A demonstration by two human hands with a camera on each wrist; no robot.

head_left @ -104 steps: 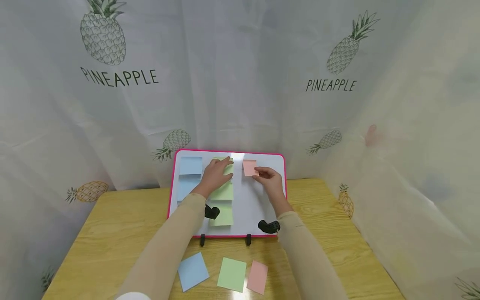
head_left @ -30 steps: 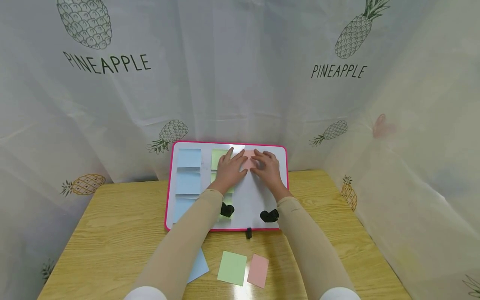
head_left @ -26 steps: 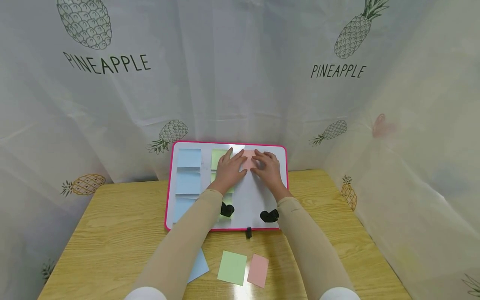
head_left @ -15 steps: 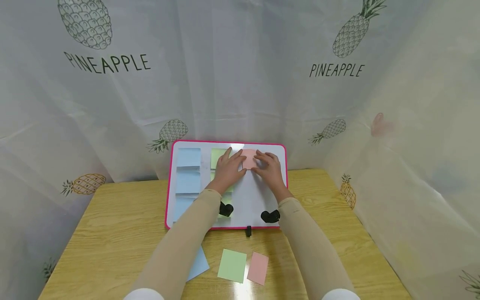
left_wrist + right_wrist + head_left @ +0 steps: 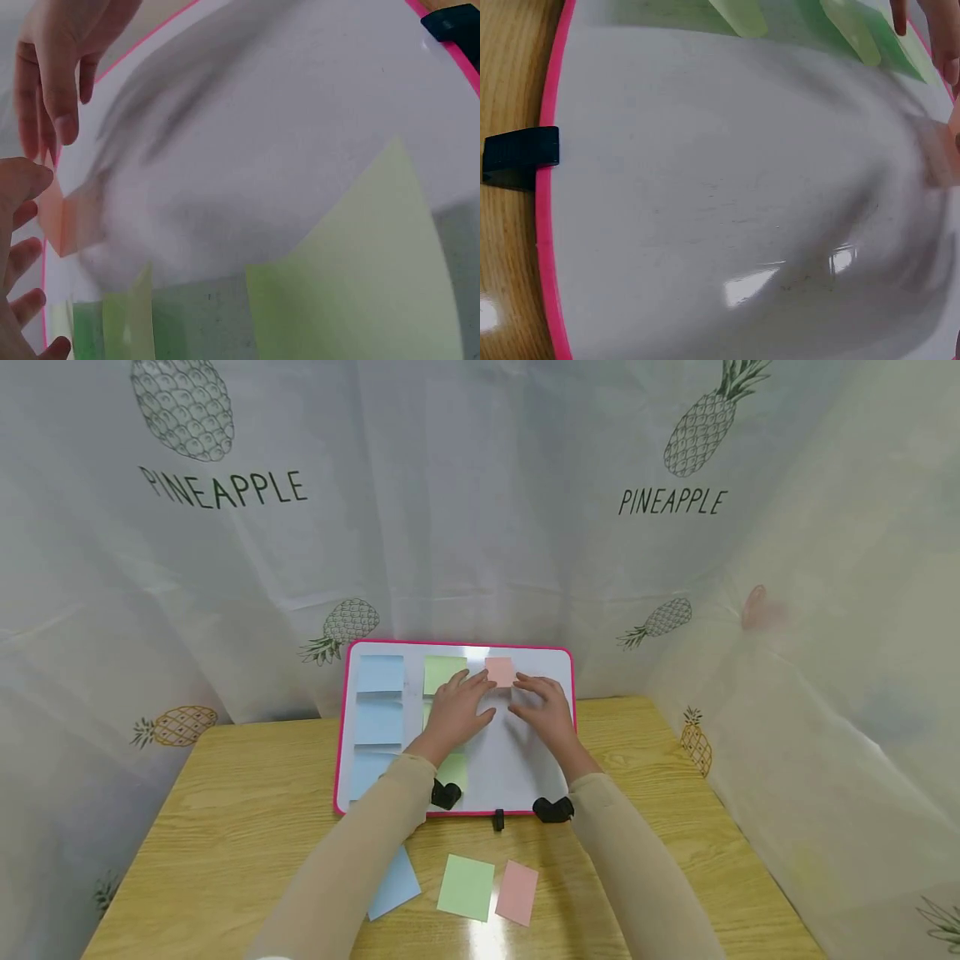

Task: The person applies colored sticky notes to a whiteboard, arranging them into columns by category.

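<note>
A pink sticky note (image 5: 500, 671) sticks to the upper right part of a pink-framed whiteboard (image 5: 517, 756). In the left wrist view the note (image 5: 73, 221) stands out from the board along a fold. My left hand (image 5: 455, 714) hovers at the note's lower left, fingers spread, covering part of a column of green sticky notes (image 5: 445, 672). On the other side my right hand (image 5: 549, 712) hangs just off the note's lower right corner, fingers loosely bent, holding nothing. A column of blue sticky notes (image 5: 379, 722) runs down the board's left side.
The board leans on a small black stand (image 5: 498, 820) on a wooden table (image 5: 255, 810). In front lie a blue note pad (image 5: 395, 887), partly under the left sleeve, a green note pad (image 5: 466, 887) and a pink note pad (image 5: 517, 893). A pineapple-print curtain (image 5: 465, 527) hangs behind.
Earlier the right hand pinched the pink note; then both hands were at its sides and it bowed between them. Now both hands have drawn down off it, and it stays on the board.
</note>
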